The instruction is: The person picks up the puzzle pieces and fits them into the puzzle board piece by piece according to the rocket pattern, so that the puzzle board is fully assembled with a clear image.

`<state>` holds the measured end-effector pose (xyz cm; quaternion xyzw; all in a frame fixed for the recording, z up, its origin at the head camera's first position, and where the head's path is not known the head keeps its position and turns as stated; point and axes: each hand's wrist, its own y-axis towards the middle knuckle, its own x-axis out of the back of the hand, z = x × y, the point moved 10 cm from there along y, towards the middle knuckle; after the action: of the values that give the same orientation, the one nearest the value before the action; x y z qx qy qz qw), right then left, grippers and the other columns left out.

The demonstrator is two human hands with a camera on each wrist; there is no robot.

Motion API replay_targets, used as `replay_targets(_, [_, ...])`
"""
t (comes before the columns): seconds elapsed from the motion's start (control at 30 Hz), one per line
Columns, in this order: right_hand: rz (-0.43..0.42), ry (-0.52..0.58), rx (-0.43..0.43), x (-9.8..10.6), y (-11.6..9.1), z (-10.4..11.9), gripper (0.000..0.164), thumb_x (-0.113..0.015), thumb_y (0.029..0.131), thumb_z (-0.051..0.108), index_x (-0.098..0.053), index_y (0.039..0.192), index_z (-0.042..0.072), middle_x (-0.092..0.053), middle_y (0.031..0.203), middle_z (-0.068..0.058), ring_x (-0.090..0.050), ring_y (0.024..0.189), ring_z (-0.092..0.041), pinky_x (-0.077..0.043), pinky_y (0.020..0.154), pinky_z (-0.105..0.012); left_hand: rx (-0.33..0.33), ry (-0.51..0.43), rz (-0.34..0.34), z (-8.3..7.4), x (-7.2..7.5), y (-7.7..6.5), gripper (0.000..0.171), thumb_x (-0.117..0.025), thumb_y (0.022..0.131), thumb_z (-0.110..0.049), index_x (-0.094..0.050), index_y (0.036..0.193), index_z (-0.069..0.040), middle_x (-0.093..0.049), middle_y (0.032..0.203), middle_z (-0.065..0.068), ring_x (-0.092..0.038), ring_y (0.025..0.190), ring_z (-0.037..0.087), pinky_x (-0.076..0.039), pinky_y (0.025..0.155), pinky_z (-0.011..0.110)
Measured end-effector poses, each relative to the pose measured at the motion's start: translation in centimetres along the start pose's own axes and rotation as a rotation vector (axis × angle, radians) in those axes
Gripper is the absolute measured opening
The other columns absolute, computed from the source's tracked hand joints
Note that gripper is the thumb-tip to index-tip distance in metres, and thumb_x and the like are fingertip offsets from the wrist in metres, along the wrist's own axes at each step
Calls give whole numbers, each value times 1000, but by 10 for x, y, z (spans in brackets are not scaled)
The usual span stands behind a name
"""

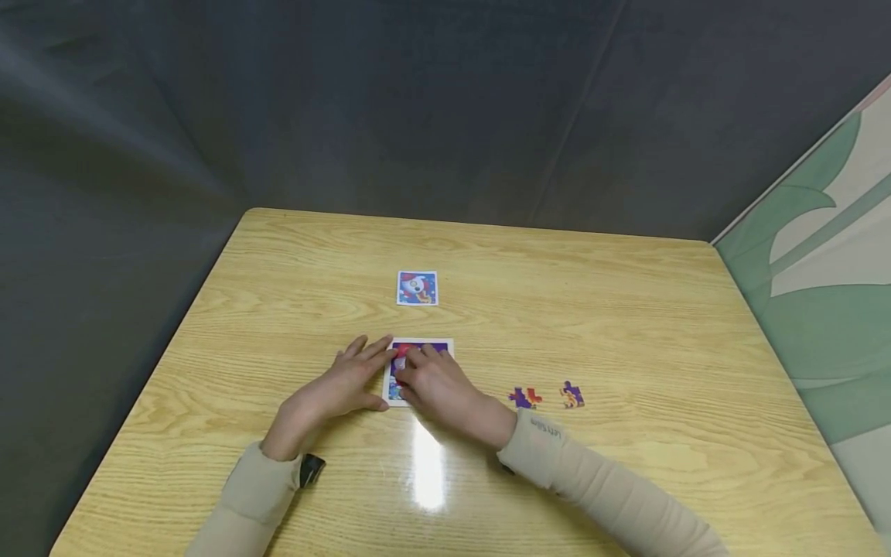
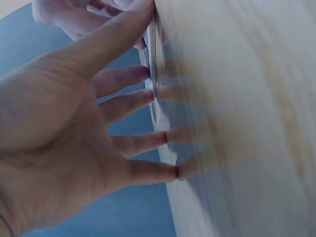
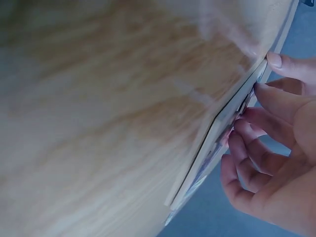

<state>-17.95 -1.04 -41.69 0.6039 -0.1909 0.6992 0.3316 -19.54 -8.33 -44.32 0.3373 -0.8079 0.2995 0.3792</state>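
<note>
A small jigsaw puzzle in a white-bordered tray (image 1: 421, 340) lies flat on the table, its picture purple, red and blue. My left hand (image 1: 346, 383) is at the tray's left side, fingers spread and fairly straight. In the left wrist view, its thumb touches the near edge of the tray and some fingertips touch the table. Over the tray's right part, my right hand (image 1: 442, 387) has its fingers bent and the tips down on the picture. Its thumb and fingers pinch a puzzle piece at the surface, mostly hidden by the hand.
Loose puzzle pieces lie right of the tray: a purple and red cluster (image 1: 524, 398) and a purple and orange piece (image 1: 572, 394). A small picture card (image 1: 418, 288) with a white rocket lies beyond the tray. Dark curtains (image 1: 431, 108) stand behind the wooden table (image 1: 626, 325).
</note>
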Motion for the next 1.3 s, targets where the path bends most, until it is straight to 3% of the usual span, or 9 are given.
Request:
replay_targets(0.3, [-3, -100, -29, -2, -3, 3, 21, -67, 91, 30, -73, 105, 16, -60, 104, 1, -51, 90, -17, -44, 70, -28, -3, 6, -4, -1, 0, 0, 80, -77, 81, -26, -38, 146, 0, -20, 158, 16, -10, 139, 54, -17, 102, 76])
replay_targets(0.57, [-15, -103, -15, -2, -6, 5, 21, -65, 91, 27, -72, 106, 14, -61, 105, -2, -52, 89, -18, -47, 73, -30, -8, 5, -4, -3, 0, 0, 79, -77, 80, -25, -39, 145, 1, -20, 158, 17, -10, 139, 54, -16, 102, 76])
replay_targets(0.77, [-8, -61, -21, -1, -7, 6, 30, -66, 90, 26, -68, 116, 10, -61, 108, -4, -53, 93, -19, -49, 77, -33, -5, 12, -8, -1, -1, 0, 79, -77, 80, -25, -40, 144, 2, -21, 158, 16, -11, 139, 53, -18, 102, 76])
replay_targets(1.0, [6, -67, -32, -2, -7, 6, 23, -66, 91, 28, -71, 110, 15, -59, 105, -1, -52, 92, -18, -46, 75, -31, -5, 19, -13, -1, 1, 0, 79, -78, 80, -25, -40, 144, 1, -22, 157, 17, -12, 139, 53, -19, 101, 76])
replay_targets(1.3, [-3, -28, -27, 0, -6, 4, 22, -67, 90, 26, -72, 108, 14, -60, 105, -2, -53, 94, -19, -48, 77, -32, -4, 11, -13, -2, 1, -1, 80, -77, 80, -24, -39, 146, 0, -22, 157, 17, -12, 139, 53, -19, 102, 75])
